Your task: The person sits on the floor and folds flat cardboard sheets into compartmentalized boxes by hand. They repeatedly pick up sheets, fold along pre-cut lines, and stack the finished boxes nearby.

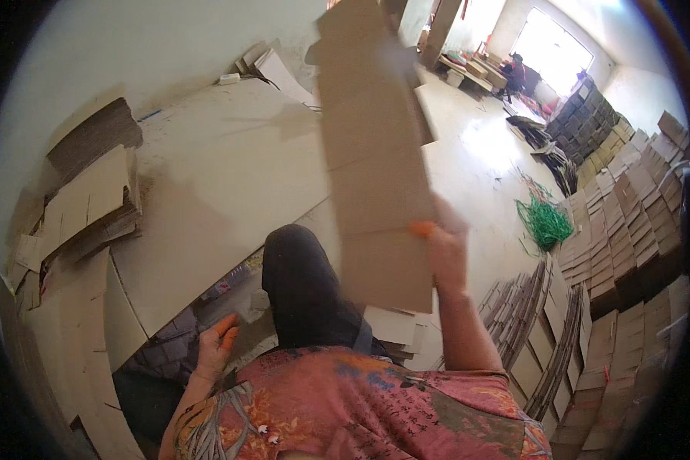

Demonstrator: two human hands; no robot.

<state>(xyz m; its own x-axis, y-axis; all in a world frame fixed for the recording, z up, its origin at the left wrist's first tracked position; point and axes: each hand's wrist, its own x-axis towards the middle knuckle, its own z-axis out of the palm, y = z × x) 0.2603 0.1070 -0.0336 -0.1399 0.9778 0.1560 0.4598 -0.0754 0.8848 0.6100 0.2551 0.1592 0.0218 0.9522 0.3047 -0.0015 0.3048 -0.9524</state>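
Observation:
My right hand is closed on the long edge of a tall brown flat cardboard sheet, with an orange covering on the thumb tip. Crosswise creases mark the sheet, which stands up in front of me and reaches to the top of the view. My left hand hangs low beside my dark-trousered knee, apart from the sheet. Its orange-tipped fingers are loosely bent, with a gap showing at the tips and nothing seen between them.
A wide pale table lies ahead, with cardboard stacks at its left. Flat cardboard bundles lean at my right, near rows of stacked cardboard. Green strapping lies tangled on the floor. Another person is near the far window.

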